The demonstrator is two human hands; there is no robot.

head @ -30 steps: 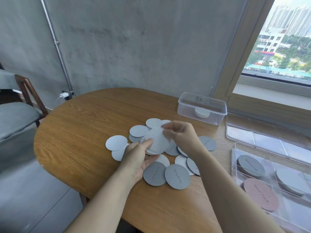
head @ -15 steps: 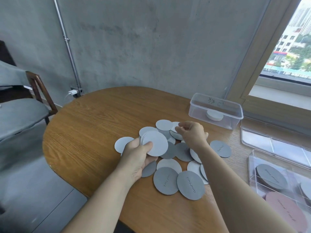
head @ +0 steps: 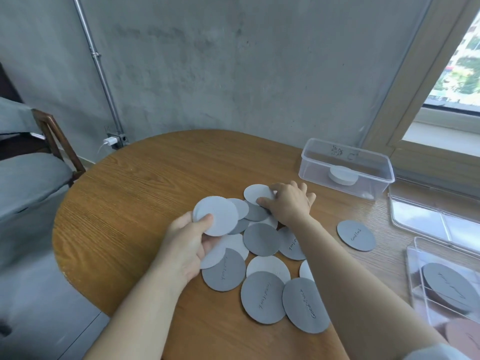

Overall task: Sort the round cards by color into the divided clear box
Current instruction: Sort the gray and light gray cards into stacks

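- Head view: a rounded wooden worktop (head: 145,183) carries a loose, overlapping spread of round cards (head: 261,240), some light grey, some dark grey; several dark ones bear script lettering.
- Left hand (head: 188,245): its grip is pinched on a small stack of light grey cards (head: 215,215), thumb on the top face, fingers beneath. The stack is raised and tilted above the left edge of the spread.
- Right hand (head: 291,203): it lies palm down on the far side of the spread, fingertips pressing a light grey card (head: 257,194) that lies on the worktop. The fingers are curled at that card's edge; whether the card is lifted cannot be told.
- One dark grey card (head: 356,235) lies apart from the spread, to its right, between the spread and the boxes.
- The divided clear box (head: 441,287) sits at the right edge of the frame. One compartment holds a dark grey card with lettering (head: 450,285); a pinkish-brown card (head: 465,333) shows in the nearer compartment, partly cut off by the frame.
- A clear lid or tray (head: 428,216) lies just beyond that box.
- A second clear tub (head: 345,167) stands at the far right of the worktop, near the window frame, with a white round stack (head: 342,175) inside it.
- A chair (head: 52,141) stands to the left, well apart from the worktop's contents.
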